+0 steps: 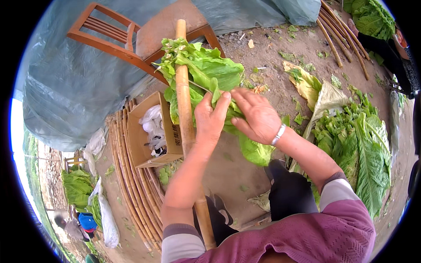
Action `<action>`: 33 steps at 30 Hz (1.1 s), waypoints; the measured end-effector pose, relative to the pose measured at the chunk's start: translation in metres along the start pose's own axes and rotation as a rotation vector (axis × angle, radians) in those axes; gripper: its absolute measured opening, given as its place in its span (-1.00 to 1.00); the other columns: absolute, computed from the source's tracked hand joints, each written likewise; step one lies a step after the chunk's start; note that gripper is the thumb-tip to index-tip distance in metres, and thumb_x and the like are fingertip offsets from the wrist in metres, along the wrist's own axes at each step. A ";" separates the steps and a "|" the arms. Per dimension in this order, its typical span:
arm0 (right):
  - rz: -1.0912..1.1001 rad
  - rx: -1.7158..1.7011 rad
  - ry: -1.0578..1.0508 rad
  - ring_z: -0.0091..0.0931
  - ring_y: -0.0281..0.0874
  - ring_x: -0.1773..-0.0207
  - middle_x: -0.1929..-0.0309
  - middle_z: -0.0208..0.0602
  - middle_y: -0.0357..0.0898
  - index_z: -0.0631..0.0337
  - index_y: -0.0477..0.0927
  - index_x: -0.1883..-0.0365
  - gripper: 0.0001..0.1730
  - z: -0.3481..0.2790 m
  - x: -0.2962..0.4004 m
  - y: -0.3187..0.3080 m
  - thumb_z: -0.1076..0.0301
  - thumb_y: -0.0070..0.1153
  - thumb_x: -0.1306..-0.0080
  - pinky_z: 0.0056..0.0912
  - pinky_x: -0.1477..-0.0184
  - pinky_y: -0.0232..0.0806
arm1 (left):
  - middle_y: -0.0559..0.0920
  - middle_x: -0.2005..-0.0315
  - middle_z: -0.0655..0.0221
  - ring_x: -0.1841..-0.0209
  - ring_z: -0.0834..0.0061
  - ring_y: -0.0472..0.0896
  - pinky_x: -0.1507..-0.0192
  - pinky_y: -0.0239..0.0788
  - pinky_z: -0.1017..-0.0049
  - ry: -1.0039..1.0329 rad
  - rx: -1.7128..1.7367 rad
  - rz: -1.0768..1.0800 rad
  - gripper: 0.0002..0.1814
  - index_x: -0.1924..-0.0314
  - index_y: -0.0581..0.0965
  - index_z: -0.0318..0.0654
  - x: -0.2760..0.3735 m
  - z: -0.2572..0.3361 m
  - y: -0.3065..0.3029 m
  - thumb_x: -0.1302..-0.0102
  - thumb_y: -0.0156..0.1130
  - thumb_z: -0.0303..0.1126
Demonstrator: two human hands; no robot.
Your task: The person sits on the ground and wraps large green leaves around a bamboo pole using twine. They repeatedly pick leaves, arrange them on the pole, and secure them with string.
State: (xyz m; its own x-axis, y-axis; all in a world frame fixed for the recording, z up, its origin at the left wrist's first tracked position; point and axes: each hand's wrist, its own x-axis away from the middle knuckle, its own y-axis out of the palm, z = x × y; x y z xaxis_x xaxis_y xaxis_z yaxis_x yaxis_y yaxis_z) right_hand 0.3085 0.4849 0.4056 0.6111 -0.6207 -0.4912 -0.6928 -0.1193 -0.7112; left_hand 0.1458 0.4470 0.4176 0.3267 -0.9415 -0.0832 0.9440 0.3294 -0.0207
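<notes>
A bamboo pole (184, 98) runs from a wooden chair's seat down to my lap. Large green leaves (217, 67) are gathered around its upper part, their stem ends bunched near the top. My left hand (210, 115) is just right of the pole, thumb and forefinger closed on a leaf stem and a thin string (199, 86). My right hand (256, 115), with a silver bracelet (279, 134) at the wrist, lies against the leaves beside it, fingers spread and slightly blurred. Whether it grips a leaf is hidden. More leaf hangs below both hands.
The wooden chair (131, 52) stands beyond the pole. A cardboard box (141, 138) with plastic bags sits left, beside stacked bamboo poles (131, 184). Piled leaves (358, 148) lie right. More poles (342, 36) and a seated person (388, 52) are upper right; other people (75, 223) are far left.
</notes>
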 end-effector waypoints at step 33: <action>0.238 -0.432 0.543 -0.14 0.25 -0.36 -0.33 0.21 0.24 0.43 0.21 -0.34 0.09 0.061 -0.105 0.207 -0.39 0.05 -0.18 -0.18 -0.32 0.17 | 0.64 0.47 0.32 0.43 0.61 0.49 0.32 0.36 0.49 -0.001 -0.292 0.392 -0.77 0.23 0.59 -0.41 -0.099 -0.127 -0.149 -0.38 0.14 -0.34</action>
State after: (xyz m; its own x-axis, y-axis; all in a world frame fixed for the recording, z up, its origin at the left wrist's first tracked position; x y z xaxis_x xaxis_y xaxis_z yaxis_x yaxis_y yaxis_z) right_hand 0.1240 0.5730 0.2788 0.2275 -0.9509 -0.2097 -0.9407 -0.1589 -0.2997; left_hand -0.0336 0.5001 0.3022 0.6554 -0.7422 -0.1399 0.6970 0.6657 -0.2665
